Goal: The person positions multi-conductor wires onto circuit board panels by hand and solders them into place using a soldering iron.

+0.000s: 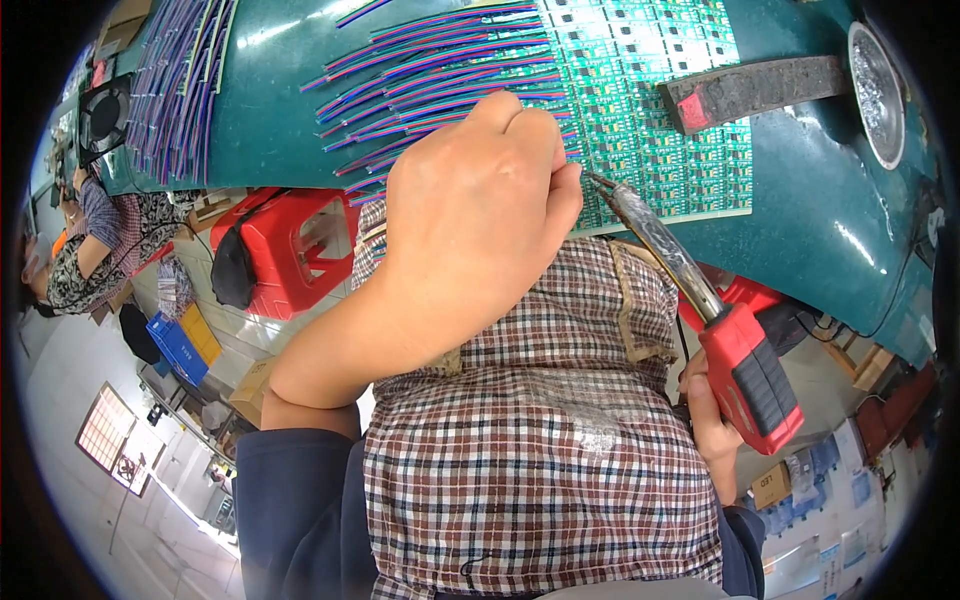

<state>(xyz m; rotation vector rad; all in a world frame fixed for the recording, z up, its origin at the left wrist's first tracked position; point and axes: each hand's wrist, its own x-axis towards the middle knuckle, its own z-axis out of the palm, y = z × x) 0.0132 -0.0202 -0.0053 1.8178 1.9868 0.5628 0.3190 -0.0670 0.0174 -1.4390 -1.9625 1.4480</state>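
A panel of small green circuit boards (pixel 690 180) lies on the table, with rows of red, green, blue and purple wires (pixel 430 75) along its left side. Over the near wires is my left hand (pixel 480 190), its fingers closed in a pinch at the panel's left edge. What the fingertips hold is hidden behind the hand. My right hand (pixel 712 420) grips a soldering iron (pixel 748 375) with a red and black handle. The iron slants up to the left, its tip close beside my left thumb. Whether the tip touches a board cannot be made out.
A dark curved block (pixel 770 88) with a pink patch rests partly on the panel, reaching toward a metal bowl (pixel 876 95). More wires (pixel 180 90) and a black fan (pixel 103 118) occupy the table's left. A red stool (pixel 285 255) and a co-worker (pixel 115 230) are beyond the left edge.
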